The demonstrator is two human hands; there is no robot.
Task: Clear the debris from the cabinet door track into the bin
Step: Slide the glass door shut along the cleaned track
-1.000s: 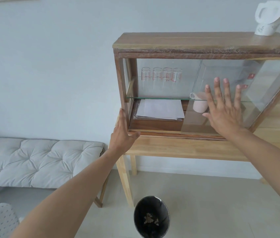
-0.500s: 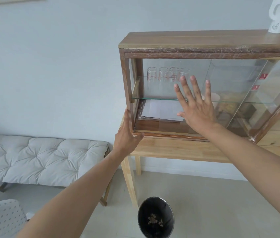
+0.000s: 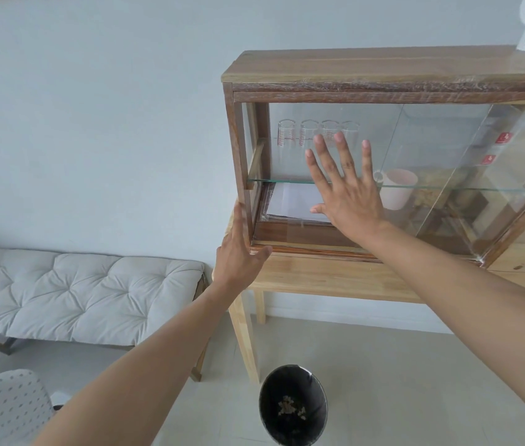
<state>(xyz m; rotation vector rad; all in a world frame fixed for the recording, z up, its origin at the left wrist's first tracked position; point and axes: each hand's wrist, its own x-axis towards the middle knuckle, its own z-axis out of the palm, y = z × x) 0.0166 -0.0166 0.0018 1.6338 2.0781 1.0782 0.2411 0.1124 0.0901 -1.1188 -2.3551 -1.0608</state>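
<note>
Right hand [image 3: 349, 194] was spread flat, fingers wide, palm pressed against the clear sliding glass door [image 3: 335, 175] of the wooden-framed glass display cabinet [image 3: 383, 72]; it gripped nothing, only pushed on the pane. Left hand [image 3: 238, 252] was open too, palm against the cabinet's left front post near the bottom corner, thumb hooked under the frame edge, bracing rather than holding anything.

Behind the pane: a row of clear measuring glasses [image 3: 316, 133] on the glass shelf, a stack of white paper sheets [image 3: 293, 202] below it, a pale pink mug [image 3: 398, 188] further right. Cabinet sat on a light wooden table [image 3: 335, 278].

The narrow wooden door track [image 3: 316, 247] ran along the cabinet's bottom front edge, just under the right wrist. No crumbs could be made out in it from here; too small to tell. The round black waste bin [image 3: 293, 405] stood on the floor directly below the table's front, with tan crumbly debris [image 3: 290, 407] already lying in its bottom.

Step judged: sliding the door along to the left end, either to check travel or to close up. Task looked near done. Next move would call for steady sideways pressure with the flat palm, left hand kept bracing the frame, then a look along the track for leftover bits.
</note>
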